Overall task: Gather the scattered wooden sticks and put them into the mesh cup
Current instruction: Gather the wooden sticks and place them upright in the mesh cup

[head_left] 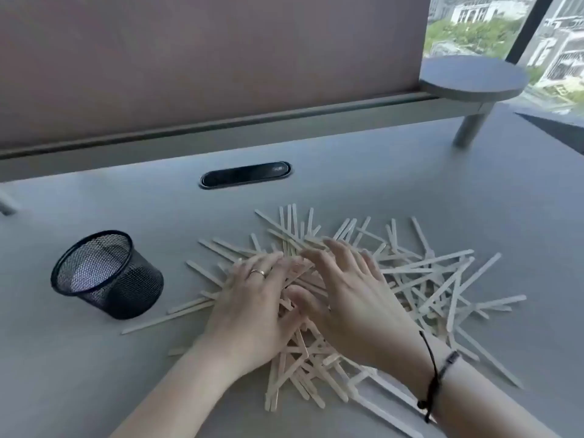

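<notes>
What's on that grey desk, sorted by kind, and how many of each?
Black wire-mesh cup, standing tilted, no sticks visible inside: 1
Pile of pale flat wooden sticks: 1 pile, dozens of sticks, too tangled to count
Hands on the pile: 2, left hand and right hand
Black oval cable slot: 1
Total: 5

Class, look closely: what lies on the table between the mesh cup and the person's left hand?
In the head view, a few wooden sticks jut from the pile toward the mesh cup, short of touching it; the left hand rests on the pile.
</notes>
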Demonstrator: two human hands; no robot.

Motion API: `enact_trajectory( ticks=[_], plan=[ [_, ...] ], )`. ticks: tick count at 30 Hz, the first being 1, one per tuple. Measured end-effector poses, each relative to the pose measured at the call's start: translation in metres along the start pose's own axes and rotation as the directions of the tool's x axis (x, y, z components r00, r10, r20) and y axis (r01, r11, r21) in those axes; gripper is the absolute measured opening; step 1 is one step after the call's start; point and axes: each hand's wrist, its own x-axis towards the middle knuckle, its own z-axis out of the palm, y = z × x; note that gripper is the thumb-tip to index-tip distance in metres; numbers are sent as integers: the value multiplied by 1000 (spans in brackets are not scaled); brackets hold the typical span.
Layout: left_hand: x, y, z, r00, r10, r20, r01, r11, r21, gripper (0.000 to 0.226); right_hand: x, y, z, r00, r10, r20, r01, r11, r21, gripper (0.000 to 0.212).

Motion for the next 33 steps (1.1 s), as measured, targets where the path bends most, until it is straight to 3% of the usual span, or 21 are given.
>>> enact_trajectory(
  ticks=[5, 8, 13, 19, 26, 33],
  plan=[
    [-22, 4, 15, 949, 156, -275, -117, 981, 153, 57, -27, 6, 27, 975, -134, -175, 112, 985, -128, 64],
    [-36, 9, 16, 952, 145, -271, -105, 982, 155, 61, -34, 12, 28, 962, -155, -224, 113, 976, -188, 65],
    [-57, 1, 21, 977, -69, -199, 59, 997, -55, 65, -39, 24, 30, 980, -86, -179, 46, 974, -220, 76],
    [-63, -1, 17, 990, -31, -137, 13, 992, -129, 73, -40, 25, 26, 981, -102, -164, 62, 970, -236, 79],
    [-67, -2, 12, 998, 55, -21, -58, 987, -148, 117, -34, 25, 28, 967, -185, -174, 138, 958, -250, 68],
    [-53, -9, 21, 979, 71, -193, -122, 957, -262, 89, -23, 28, 29, 964, -201, -175, 170, 969, -179, 61]
  ],
)
